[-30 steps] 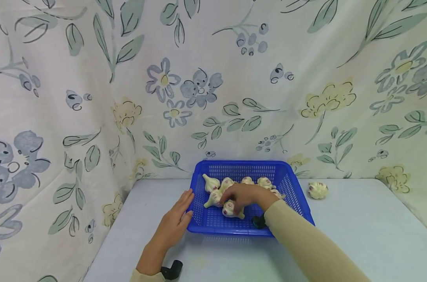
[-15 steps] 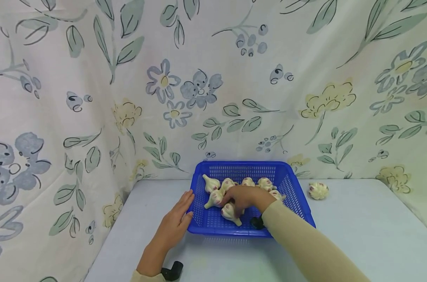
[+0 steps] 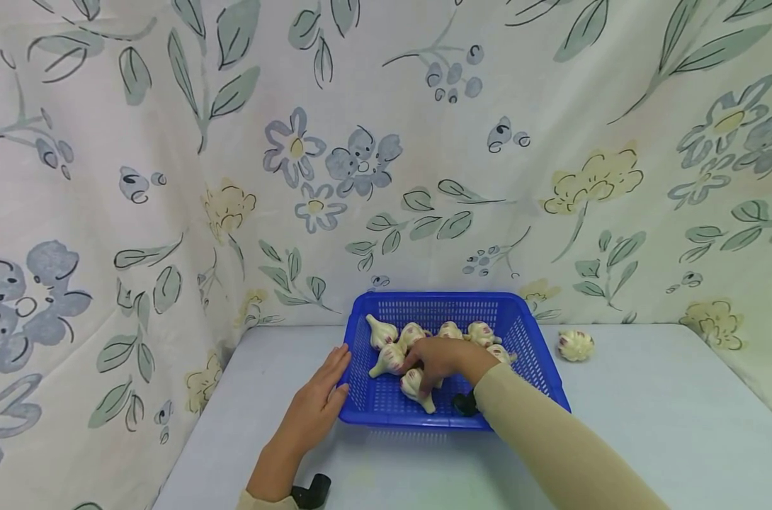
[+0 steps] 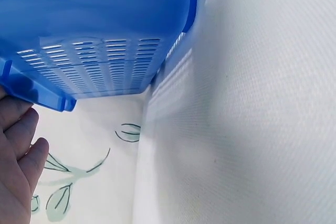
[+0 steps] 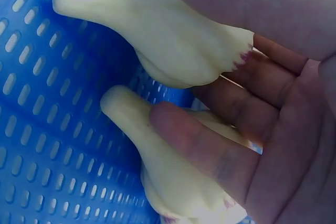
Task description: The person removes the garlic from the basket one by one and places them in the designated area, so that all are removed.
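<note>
A blue plastic basket (image 3: 392, 416) holds several white garlic bulbs with purplish streaks. Inside it, my right hand (image 3: 442, 355) grips a garlic bulb (image 3: 413, 384) whose neck points toward the near side. The right wrist view has the thumb (image 5: 252, 9) over this bulb (image 5: 152, 35), fingers behind it. A finger touches the neck of a second bulb (image 5: 163, 182) below; in the head view the hand mostly covers that one. My left hand (image 3: 312, 404) rests its extended fingers against the basket's left rim, also visible in the left wrist view.
One garlic bulb (image 3: 576, 345) lies on the white table (image 3: 654, 418), right of the basket. Other bulbs, such as one with a long neck (image 3: 382, 331), sit along the basket's back and left. A floral cloth (image 3: 386, 177) hangs behind the table.
The gripped garlic bulb has turned: its neck swung from pointing right to pointing toward the near side, and it shifted slightly nearer. My left hand has stayed at the rim.
</note>
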{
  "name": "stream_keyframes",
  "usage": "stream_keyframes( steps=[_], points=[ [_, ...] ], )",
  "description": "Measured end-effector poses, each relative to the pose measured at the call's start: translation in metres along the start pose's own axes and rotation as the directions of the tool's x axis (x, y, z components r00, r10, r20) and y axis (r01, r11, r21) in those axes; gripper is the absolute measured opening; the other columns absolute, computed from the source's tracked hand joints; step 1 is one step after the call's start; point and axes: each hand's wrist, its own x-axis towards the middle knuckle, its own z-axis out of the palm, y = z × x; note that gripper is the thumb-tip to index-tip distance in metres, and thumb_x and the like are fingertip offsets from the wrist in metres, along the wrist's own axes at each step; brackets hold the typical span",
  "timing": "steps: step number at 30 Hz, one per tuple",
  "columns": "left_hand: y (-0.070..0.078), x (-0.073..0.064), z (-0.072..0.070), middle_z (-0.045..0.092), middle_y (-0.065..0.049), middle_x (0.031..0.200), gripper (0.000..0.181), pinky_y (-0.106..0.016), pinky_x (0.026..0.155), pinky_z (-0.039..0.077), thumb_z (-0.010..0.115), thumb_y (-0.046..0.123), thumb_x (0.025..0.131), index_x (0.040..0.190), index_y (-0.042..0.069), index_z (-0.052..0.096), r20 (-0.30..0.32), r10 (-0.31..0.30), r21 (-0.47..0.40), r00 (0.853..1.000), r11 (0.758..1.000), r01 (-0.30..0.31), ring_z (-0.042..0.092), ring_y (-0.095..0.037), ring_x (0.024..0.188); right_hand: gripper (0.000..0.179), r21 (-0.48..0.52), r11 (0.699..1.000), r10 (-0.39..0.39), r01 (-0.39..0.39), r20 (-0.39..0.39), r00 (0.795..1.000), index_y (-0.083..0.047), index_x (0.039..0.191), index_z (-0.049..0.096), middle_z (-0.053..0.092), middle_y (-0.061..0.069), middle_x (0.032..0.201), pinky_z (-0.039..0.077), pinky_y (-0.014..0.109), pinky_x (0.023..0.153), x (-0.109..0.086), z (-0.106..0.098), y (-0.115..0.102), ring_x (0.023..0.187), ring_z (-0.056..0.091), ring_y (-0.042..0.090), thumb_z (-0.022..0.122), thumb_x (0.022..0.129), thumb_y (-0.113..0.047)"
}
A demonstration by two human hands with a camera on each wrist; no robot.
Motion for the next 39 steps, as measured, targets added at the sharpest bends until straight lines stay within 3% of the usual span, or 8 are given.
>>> stream_keyframes(
  steps=[9, 25, 34, 39],
  points=[
    [0.000, 0.000, 0.000, 0.024, 0.015, 0.160, 0.052, -0.043, 0.116, 0.030, 0.048, 0.024, 0.102, 0.153, 0.020, 0.037, 0.006, 0.006, 0.004, 1.000, 1.000, -0.006, 0.021, -0.011, 0.149, 0.054, -0.041, 0.999, -0.009, 0.011, 0.032, 0.999, -0.024, 0.124, 0.070, 0.065, -0.007, 0.119, 0.050, 0.035, 0.097, 0.002, 0.001, 0.005, 0.107, 0.057, 0.010, 0.087, 0.073, -0.022],
    [-0.002, 0.001, 0.000, 0.025, 0.014, 0.161, 0.052, -0.043, 0.116, 0.029, 0.047, 0.024, 0.102, 0.153, 0.020, 0.037, 0.010, 0.008, 0.003, 1.000, 1.000, -0.008, 0.020, -0.010, 0.149, 0.053, -0.019, 0.999, -0.027, 0.028, 0.031, 0.999, -0.024, 0.124, 0.070, 0.064, -0.009, 0.112, 0.048, 0.036, 0.098, 0.003, 0.001, 0.010, 0.102, 0.055, 0.009, 0.086, 0.074, -0.028],
    [-0.002, 0.001, 0.002, 0.026, 0.013, 0.161, 0.052, -0.044, 0.116, 0.029, 0.048, 0.023, 0.102, 0.152, 0.020, 0.038, 0.003, 0.006, -0.012, 1.000, 1.000, -0.006, 0.021, -0.011, 0.149, 0.033, 0.057, 0.995, -0.081, 0.087, -0.101, 0.992, -0.023, 0.098, 0.076, 0.064, -0.012, 0.079, 0.049, 0.026, 0.066, -0.001, -0.006, 0.015, 0.072, 0.055, 0.008, 0.087, 0.068, -0.031],
    [-0.003, 0.001, 0.001, 0.027, 0.012, 0.160, 0.052, -0.044, 0.116, 0.029, 0.048, 0.024, 0.101, 0.152, 0.020, 0.038, -0.002, 0.013, -0.008, 1.000, 1.000, -0.013, 0.021, -0.011, 0.149, 0.042, 0.154, 0.984, -0.063, 0.090, -0.167, 0.984, -0.019, 0.108, 0.076, 0.066, -0.009, 0.084, 0.050, 0.027, 0.067, -0.009, -0.017, 0.017, 0.076, 0.056, 0.011, 0.087, 0.070, -0.033]
  ],
)
